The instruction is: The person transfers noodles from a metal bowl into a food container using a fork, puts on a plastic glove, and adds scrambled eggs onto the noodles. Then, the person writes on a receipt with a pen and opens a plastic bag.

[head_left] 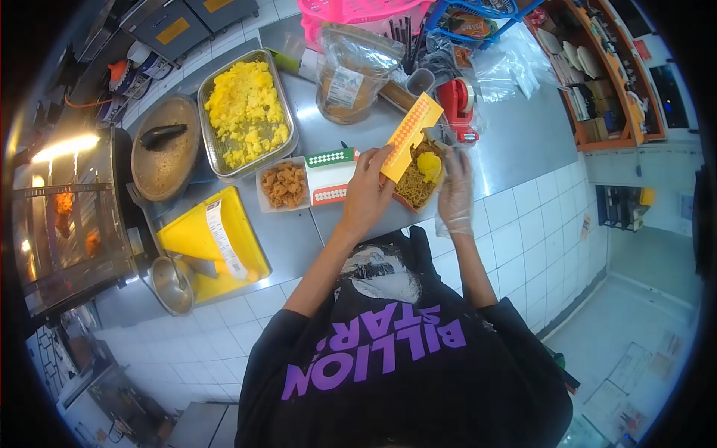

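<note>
My bare left hand (367, 187) is closed on the near-left edge of a paper takeaway box, where its raised yellow lid (412, 138) meets the side. Inside the box are brown noodles (412, 187) topped with a lump of yellow scrambled egg (429, 166). My right hand (455, 190), in a clear plastic glove, is at the box's right side with its fingers bent against the edge. Left of my left hand lies an open white carton (328, 178) with green and red patterned flaps. Beside it stands a paper tray of fried chicken pieces (284, 184).
A metal tray of scrambled egg (246, 112), a brown oval pan (166, 149), a yellow board (246, 239) and a metal bowl (172, 285) are on the left. Behind the box are a plastic bag (355, 75), a red tape dispenser (454, 108) and a pink basket (358, 10).
</note>
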Motion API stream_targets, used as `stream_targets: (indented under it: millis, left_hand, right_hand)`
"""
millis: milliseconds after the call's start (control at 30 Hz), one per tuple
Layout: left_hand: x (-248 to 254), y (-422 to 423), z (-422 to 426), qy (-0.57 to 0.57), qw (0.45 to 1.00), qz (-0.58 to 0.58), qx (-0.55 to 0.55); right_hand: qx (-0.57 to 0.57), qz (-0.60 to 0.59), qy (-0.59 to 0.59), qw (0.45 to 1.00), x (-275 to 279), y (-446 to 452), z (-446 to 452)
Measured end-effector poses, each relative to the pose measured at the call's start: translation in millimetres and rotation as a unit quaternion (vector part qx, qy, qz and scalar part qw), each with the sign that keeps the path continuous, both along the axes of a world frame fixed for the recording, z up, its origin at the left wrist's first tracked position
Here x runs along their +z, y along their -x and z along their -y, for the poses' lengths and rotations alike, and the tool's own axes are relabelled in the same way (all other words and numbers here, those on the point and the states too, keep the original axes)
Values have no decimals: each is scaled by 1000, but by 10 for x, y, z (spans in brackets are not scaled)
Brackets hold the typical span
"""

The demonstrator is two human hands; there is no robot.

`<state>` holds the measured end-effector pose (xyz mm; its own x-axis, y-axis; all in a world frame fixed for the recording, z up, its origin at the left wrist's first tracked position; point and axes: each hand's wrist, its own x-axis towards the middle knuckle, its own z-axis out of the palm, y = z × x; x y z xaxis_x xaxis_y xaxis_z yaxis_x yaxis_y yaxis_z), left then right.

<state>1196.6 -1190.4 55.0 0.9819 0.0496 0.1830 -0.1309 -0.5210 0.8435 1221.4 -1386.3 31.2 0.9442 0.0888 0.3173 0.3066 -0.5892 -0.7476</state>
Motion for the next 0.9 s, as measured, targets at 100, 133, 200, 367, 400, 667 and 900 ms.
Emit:
stream_targets:
  millis: [100, 133, 200, 367, 400, 667, 900]
  left_hand:
    - [28, 3, -6, 6, 1000, -11, -6]
    - [42, 12, -6, 14, 1000, -25, -9]
    - [54, 43, -11, 17, 999, -34, -5]
    - [22, 138, -23, 7, 994, -68, -85]
    - [-54, 174, -7, -8, 997, -2, -83]
    - [11, 730, -381, 30, 998, -28, -37]
    - [-163, 1393, -1260, 152, 949, -106, 256]
  right_hand:
    - [-23, -37, -27, 999, 141, -70, 108]
    - [-47, 25, 28, 998, 121, -120, 114]
    - [-56, -5, -69, 996, 309, -87, 72]
    - [30, -135, -364, 921, 1290, -99, -607]
    - [90, -150, -340, 924, 1374, -155, -821]
    - [282, -364, -213, 862, 52, -1104, -2980]
    - [300, -45, 87, 949, -335, -1101, -3333]
